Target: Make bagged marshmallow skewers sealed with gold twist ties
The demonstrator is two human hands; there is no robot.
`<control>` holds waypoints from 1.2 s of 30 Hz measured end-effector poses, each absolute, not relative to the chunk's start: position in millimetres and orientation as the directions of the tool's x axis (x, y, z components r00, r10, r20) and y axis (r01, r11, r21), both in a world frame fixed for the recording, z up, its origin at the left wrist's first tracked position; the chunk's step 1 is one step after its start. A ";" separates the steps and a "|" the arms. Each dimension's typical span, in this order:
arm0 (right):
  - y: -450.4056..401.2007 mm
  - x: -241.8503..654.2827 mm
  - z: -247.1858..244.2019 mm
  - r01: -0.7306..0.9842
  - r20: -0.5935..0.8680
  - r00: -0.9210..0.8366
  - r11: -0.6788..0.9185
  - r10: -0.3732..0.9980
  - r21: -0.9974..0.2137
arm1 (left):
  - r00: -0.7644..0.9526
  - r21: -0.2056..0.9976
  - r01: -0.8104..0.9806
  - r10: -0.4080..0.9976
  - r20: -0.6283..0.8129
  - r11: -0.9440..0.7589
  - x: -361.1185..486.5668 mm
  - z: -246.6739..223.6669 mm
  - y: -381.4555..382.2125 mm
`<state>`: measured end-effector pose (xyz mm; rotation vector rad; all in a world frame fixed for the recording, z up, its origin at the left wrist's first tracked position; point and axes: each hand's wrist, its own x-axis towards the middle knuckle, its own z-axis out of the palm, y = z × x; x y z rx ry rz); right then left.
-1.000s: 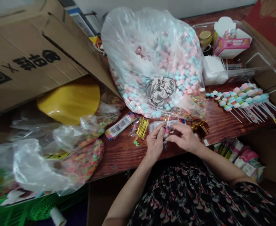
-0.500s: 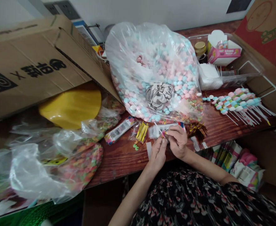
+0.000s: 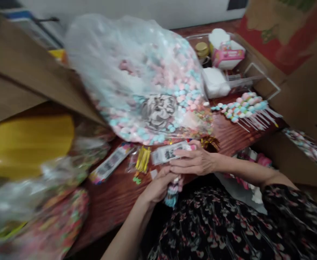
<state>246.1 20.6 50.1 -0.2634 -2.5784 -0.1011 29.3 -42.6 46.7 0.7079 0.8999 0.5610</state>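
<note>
My left hand (image 3: 160, 185) is closed near the table's front edge. Pink and light-blue marshmallows (image 3: 172, 193), blurred, hang just below its fingers. Across its thumb side lies my right hand (image 3: 195, 160), fingers stretched out and its thumb hidden. Beyond the fingertips is a white printed packet (image 3: 165, 153). Left of that lie yellow twist ties (image 3: 142, 159) and some small green candies (image 3: 137, 179). A second printed packet (image 3: 111, 163) rests farther left. Gold tinsel (image 3: 210, 143) sticks out behind my right hand.
A large clear bag of marshmallows (image 3: 137, 79) fills the table's back. On the right lie finished-looking marshmallow skewers (image 3: 246, 106) below a clear tray (image 3: 261, 72). A cardboard box (image 3: 17, 72), a yellow sheet (image 3: 31, 144) and candy bags (image 3: 52, 220) crowd the left.
The view has shifted to the right. My hands have moved closer to my body, the right now over the left. Pink and blue marshmallows now show under the left hand.
</note>
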 end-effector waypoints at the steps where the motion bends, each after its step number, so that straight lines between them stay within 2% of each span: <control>1: 21.3 248.4 50.8 0.169 0.505 -0.856 0.984 0.115 0.062 | 0.574 0.737 -0.104 0.645 -0.505 0.668 27.4 44.7 -41.7; 4: 19.1 248.2 50.0 0.100 0.463 -0.884 0.993 0.060 0.061 | 0.721 0.726 0.009 0.498 -0.481 0.688 25.8 40.1 -36.7; 5: 16.2 246.9 48.8 0.112 0.451 -0.888 0.993 0.088 0.028 | 0.743 0.738 0.052 0.468 -0.479 0.673 26.8 39.9 -35.3; 7: 8.0 243.8 44.2 0.216 0.411 -0.883 0.973 0.228 -0.076 | 0.731 0.802 0.169 0.473 -0.492 0.573 30.4 41.3 -34.2; 9: -0.6 241.6 37.0 0.365 0.316 -0.853 0.908 0.415 -0.207 | 0.635 0.884 0.340 0.615 -0.467 0.321 35.3 43.3 -35.0; 10: -4.2 241.1 33.1 0.444 0.255 -0.821 0.852 0.510 -0.276 | 0.565 0.883 0.442 0.717 -0.409 0.156 37.9 43.7 -35.9; 12: -9.9 241.0 27.0 0.566 0.158 -0.732 0.720 0.663 -0.401 | 0.445 0.780 0.614 0.869 -0.217 -0.120 42.2 42.8 -38.6; 14: -15.2 242.0 25.5 0.629 0.157 -0.637 0.626 0.755 -0.461 | 0.382 0.703 0.674 0.921 -0.071 -0.225 44.0 40.7 -41.0; 16: -20.9 243.9 28.7 0.642 0.256 -0.582 0.629 0.772 -0.439 | 0.348 0.766 0.616 0.936 -0.058 -0.181 42.9 39.9 -42.1; 17: -23.7 245.3 30.8 0.633 0.321 -0.580 0.662 0.749 -0.402 | 0.335 0.827 0.553 0.936 -0.107 -0.103 41.4 40.7 -41.9; 19: -27.7 248.7 33.4 0.577 0.430 -0.616 0.750 0.660 -0.323 | 0.359 0.904 0.401 0.882 -0.305 0.150 37.7 44.7 -40.8; 21: -28.2 251.8 30.8 0.493 0.487 -0.671 0.827 0.559 -0.270 | 0.445 0.860 0.298 0.738 -0.508 0.414 34.8 50.4 -39.7; 23: -25.8 253.0 23.2 0.414 0.494 -0.725 0.877 0.479 -0.243 | 0.519 0.795 0.285 0.611 -0.598 0.536 34.8 54.8 -40.0; 24: -24.4 252.6 18.8 0.395 0.482 -0.744 0.886 0.463 -0.241 | 0.533 0.799 0.306 0.603 -0.594 0.518 36.0 55.8 -40.9; 26: -22.7 250.7 12.4 0.407 0.425 -0.766 0.876 0.482 -0.259 | 0.520 0.863 0.391 0.697 -0.495 0.321 40.8 55.2 -44.0; 27: -22.5 250.2 11.8 0.435 0.390 -0.763 0.856 0.515 -0.279 | 0.504 0.878 0.447 0.764 -0.403 0.169 43.9 53.6 -45.8; 29: -22.4 254.0 17.6 0.500 0.328 -0.735 0.801 0.593 -0.328 | 0.478 0.837 0.538 0.855 -0.200 -0.105 50.1 48.9 -48.8; 31: -18.6 267.7 30.8 0.563 0.306 -0.684 0.746 0.662 -0.357 | 0.458 0.809 0.548 0.886 -0.074 -0.215 54.3 43.5 -49.4; 33: -6.9 292.0 44.5 0.654 0.332 -0.596 0.682 0.731 -0.328 | 0.397 0.863 0.477 0.917 -0.042 -0.167 55.8 38.6 -46.6; 34: 2.1 306.6 48.8 0.720 0.340 -0.539 0.631 0.770 -0.288 | 0.342 0.904 0.419 0.937 -0.065 -0.090 55.9 36.5 -44.2; 36: 23.3 335.4 49.3 0.796 0.362 -0.487 0.575 0.795 -0.189 | 0.215 0.952 0.270 0.955 -0.203 0.141 56.6 33.4 -38.3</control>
